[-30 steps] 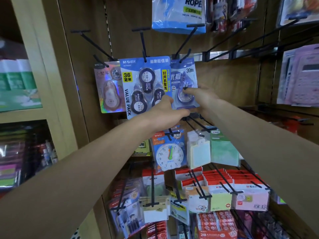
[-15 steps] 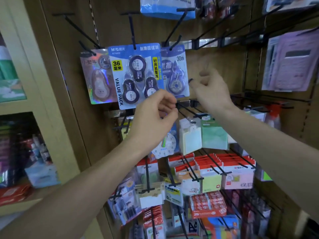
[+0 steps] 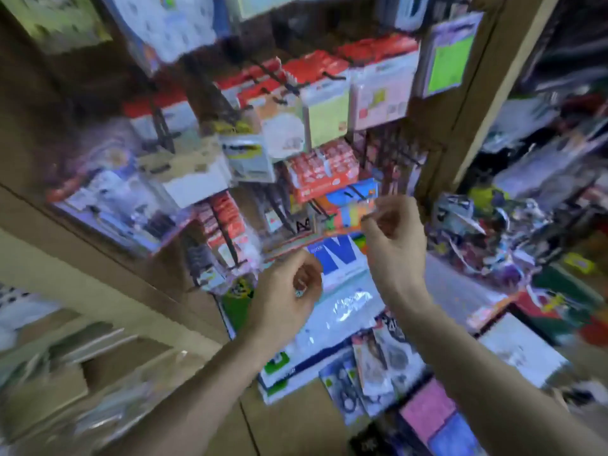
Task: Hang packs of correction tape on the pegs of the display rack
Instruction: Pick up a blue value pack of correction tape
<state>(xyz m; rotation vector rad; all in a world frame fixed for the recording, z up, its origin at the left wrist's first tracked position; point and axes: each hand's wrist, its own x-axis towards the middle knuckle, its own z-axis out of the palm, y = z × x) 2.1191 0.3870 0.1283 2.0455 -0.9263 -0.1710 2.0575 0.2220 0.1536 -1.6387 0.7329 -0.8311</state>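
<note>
Both hands, left [image 3: 284, 292] and right [image 3: 393, 240], have dropped lower, loosely curled, empty.

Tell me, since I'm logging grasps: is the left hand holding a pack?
No pack: the left hand hangs loosely curled below the rack; blur hides fine detail.

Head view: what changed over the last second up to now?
The view has swung down off the correction tape packs to the lower rack. Left hand and right hand let go of the packs and dropped away, fingers loosely curled, apparently holding nothing; blur hides detail. The red-topped note packs still hang on their pegs.
</note>
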